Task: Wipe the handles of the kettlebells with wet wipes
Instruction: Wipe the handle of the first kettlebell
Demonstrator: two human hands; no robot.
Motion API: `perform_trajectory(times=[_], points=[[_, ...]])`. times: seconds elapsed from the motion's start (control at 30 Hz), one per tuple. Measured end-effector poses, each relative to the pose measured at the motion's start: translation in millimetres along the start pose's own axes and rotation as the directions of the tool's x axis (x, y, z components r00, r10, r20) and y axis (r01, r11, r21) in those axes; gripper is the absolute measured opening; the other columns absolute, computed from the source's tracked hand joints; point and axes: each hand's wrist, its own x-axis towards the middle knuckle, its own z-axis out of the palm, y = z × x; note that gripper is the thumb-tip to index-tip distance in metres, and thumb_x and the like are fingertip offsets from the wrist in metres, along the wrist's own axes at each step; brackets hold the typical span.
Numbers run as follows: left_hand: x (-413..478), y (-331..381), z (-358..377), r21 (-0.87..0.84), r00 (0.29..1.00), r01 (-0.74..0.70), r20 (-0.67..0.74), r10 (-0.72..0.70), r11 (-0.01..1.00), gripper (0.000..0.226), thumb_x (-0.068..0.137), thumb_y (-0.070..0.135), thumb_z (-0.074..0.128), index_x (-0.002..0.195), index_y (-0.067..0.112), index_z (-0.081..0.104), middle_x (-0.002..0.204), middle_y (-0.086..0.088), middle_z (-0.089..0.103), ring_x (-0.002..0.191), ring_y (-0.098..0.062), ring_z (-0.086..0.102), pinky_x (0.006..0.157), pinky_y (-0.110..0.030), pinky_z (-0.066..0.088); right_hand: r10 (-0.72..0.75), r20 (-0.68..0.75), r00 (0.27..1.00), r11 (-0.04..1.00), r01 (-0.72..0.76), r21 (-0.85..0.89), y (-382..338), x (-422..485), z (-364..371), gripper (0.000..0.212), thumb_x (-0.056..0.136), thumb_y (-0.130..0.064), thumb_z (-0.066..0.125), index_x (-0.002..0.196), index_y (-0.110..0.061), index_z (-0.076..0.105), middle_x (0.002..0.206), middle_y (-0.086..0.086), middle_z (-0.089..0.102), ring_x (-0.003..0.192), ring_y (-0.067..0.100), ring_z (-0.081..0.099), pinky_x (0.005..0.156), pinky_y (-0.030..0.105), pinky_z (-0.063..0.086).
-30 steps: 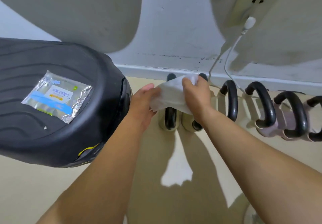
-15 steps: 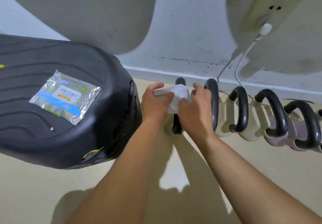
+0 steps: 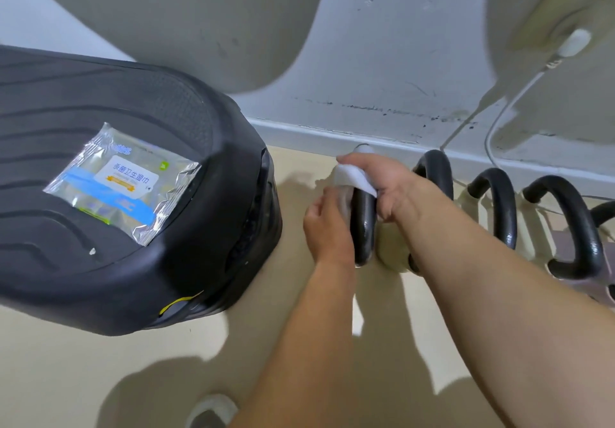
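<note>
From the head camera, you are looking down at a row of kettlebells standing on the tan floor [image 3: 100, 361], right up against the wall [image 3: 382, 45].

Your right hand [image 3: 389, 188] is curled over the top of the first handle [image 3: 364, 224] – the black one at the left end of the row. The white wet wipe [image 3: 354, 176] is tucked under those fingers and wraps over the top of the handle. Your left hand [image 3: 327, 224] is on the left side of the same handle. Its fingers are bent and they pinch the lower end of the wipe against the black bar. So both hands hold the wipe, and the wipe sits on the handle.

Below your right wrist you can see a bit of the cream body [image 3: 392, 254] of that kettlebell.

To the right stand more black handles in a line – the second handle [image 3: 436, 170], the third handle [image 3: 499, 201] and the fourth handle [image 3: 572, 221].

On the left is a big black ridged thing [image 3: 100, 261]. A shiny pack of wipes [image 3: 123, 184] lies flat on top of it, well apart from your hands.

Up on the wall at the right, a white plug [image 3: 574, 43] has a thin white cable [image 3: 492, 135] that hangs down behind the kettlebells.
</note>
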Motion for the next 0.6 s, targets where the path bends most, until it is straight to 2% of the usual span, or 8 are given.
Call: perform_trajectory(times=[0.1, 0.17, 0.2, 0.27, 0.33, 0.4, 0.5, 0.6], points=[[-3, -4, 2, -0.077, 0.999, 0.029, 0.020, -0.027, 0.997, 0.042, 0.101, 0.044, 0.045, 0.113, 0.011, 0.068, 0.111, -0.010, 0.072, 0.104, -0.029, 0.068, 0.097, -0.043, 0.053, 0.006, 0.047, 0.999, 0.998, -0.009, 0.070, -3, -1, -7, 0.036, 0.091, -0.040, 0.071, 0.092, -0.004, 0.066, 0.068, 0.014, 0.070, 0.053, 0.027, 0.068, 0.068, 0.036, 0.056], [-6, -6, 6, -0.077, 0.998, 0.053, 0.034, -0.050, 0.996, 0.051, 0.104, 0.048, 0.036, 0.121, 0.009, 0.065, 0.117, -0.012, 0.070, 0.108, -0.030, 0.067, 0.095, -0.038, 0.053, -0.122, -0.048, 0.991, 0.991, 0.124, 0.041, 7, -4, -6, 0.037, 0.089, -0.037, 0.075, 0.101, -0.003, 0.066, 0.075, 0.014, 0.073, 0.058, 0.027, 0.071, 0.067, 0.038, 0.059], [-10, -7, 9, -0.070, 0.997, 0.065, 0.034, -0.062, 0.995, 0.054, 0.105, 0.051, 0.033, 0.126, 0.011, 0.063, 0.121, -0.012, 0.069, 0.110, -0.030, 0.066, 0.096, -0.037, 0.052, -0.220, -0.150, 0.964, 0.976, 0.217, -0.033, 16, -4, -5, 0.037, 0.088, -0.035, 0.077, 0.105, -0.004, 0.066, 0.084, 0.013, 0.074, 0.068, 0.027, 0.074, 0.070, 0.040, 0.061], [-15, -8, 13, -0.081, 0.996, 0.085, 0.005, -0.084, 0.993, 0.057, 0.103, 0.055, 0.031, 0.132, 0.015, 0.060, 0.125, -0.009, 0.067, 0.110, -0.027, 0.065, 0.096, -0.035, 0.051, -0.417, -0.297, 0.859, 0.899, 0.341, -0.277, 34, -8, -1, 0.027, 0.087, -0.031, 0.076, 0.097, -0.010, 0.063, 0.091, 0.010, 0.073, 0.081, 0.026, 0.073, 0.076, 0.040, 0.062], [-16, -9, 12, -0.142, 0.993, 0.116, 0.003, -0.117, 0.983, 0.057, 0.102, 0.058, 0.032, 0.123, 0.016, 0.066, 0.116, -0.008, 0.070, 0.102, -0.025, 0.068, 0.086, -0.033, 0.053, -0.560, -0.317, 0.766, 0.795, 0.389, -0.465, 54, -15, 5, 0.021, 0.090, -0.028, 0.071, 0.088, -0.012, 0.057, 0.080, 0.004, 0.066, 0.071, 0.019, 0.065, 0.062, 0.031, 0.052], [-13, -10, 6, -0.220, 0.989, 0.146, 0.027, -0.144, 0.964, 0.055, 0.103, 0.055, 0.034, 0.104, 0.013, 0.070, 0.109, -0.009, 0.073, 0.099, -0.026, 0.069, 0.083, -0.032, 0.053, -0.622, -0.325, 0.712, 0.736, 0.390, -0.553, 72, -23, 9, 0.023, 0.092, -0.027, 0.069, 0.097, -0.012, 0.053, 0.079, 0.000, 0.061, 0.066, 0.010, 0.058, 0.052, 0.024, 0.040], [-9, -12, -6, -0.261, 0.987, 0.158, 0.072, -0.144, 0.952, 0.050, 0.104, 0.047, 0.037, 0.092, 0.012, 0.070, 0.106, -0.008, 0.074, 0.088, -0.022, 0.071, 0.076, -0.031, 0.055, -0.598, -0.332, 0.729, 0.754, 0.372, -0.542, 83, -25, 8, 0.028, 0.089, -0.027, 0.071, 0.103, -0.010, 0.052, 0.086, 0.006, 0.067, 0.073, 0.018, 0.066, 0.056, 0.029, 0.049], [-4, -14, -9, -0.254, 0.984, 0.165, 0.112, -0.141, 0.953, 0.045, 0.103, 0.043, 0.041, 0.085, 0.014, 0.070, 0.087, -0.007, 0.072, 0.071, -0.016, 0.069, 0.063, -0.026, 0.051, -0.408, -0.312, 0.858, 0.877, 0.273, -0.394, 55, -14, 2, 0.028, 0.086, -0.023, 0.074, 0.101, -0.003, 0.061, 0.092, 0.015, 0.072, 0.083, 0.031, 0.072, 0.077, 0.044, 0.061]])
